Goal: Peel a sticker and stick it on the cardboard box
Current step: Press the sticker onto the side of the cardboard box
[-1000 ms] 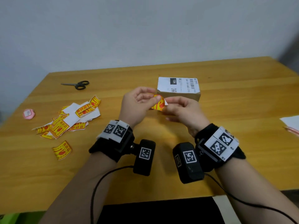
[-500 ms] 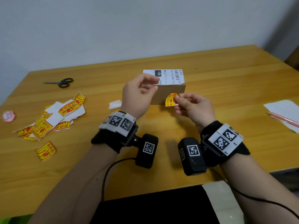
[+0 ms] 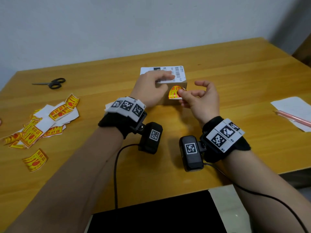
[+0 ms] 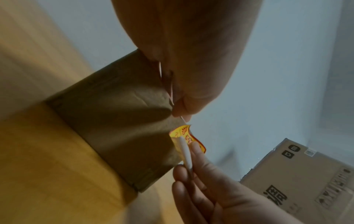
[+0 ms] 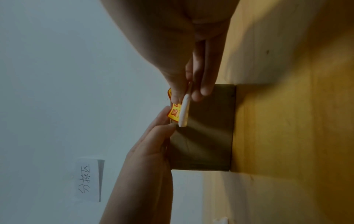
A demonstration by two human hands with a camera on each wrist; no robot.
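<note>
Now sticker (image 3: 175,93) being held against box (image 3: 182,85) front face by right hand (image 3: 199,96), thumb and forefinger pinched on it; pressing flat judged left to do. Box top being steadied by left hand (image 3: 150,88), fingers straight. Sticker pile (image 3: 48,121), scissors (image 3: 52,83), paper (image 3: 292,110) lying apart, nothing obstructing

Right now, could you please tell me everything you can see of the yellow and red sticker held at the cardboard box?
The yellow and red paper sticker is small, printed with red characters and a red border, and curls rather than lying flat. The right hand pinches it by one edge against the brown cardboard box's near side, below the white shipping label. A white strip, possibly its backing, shows behind it in the wrist views. The left hand rests on the box top beside it.
</note>
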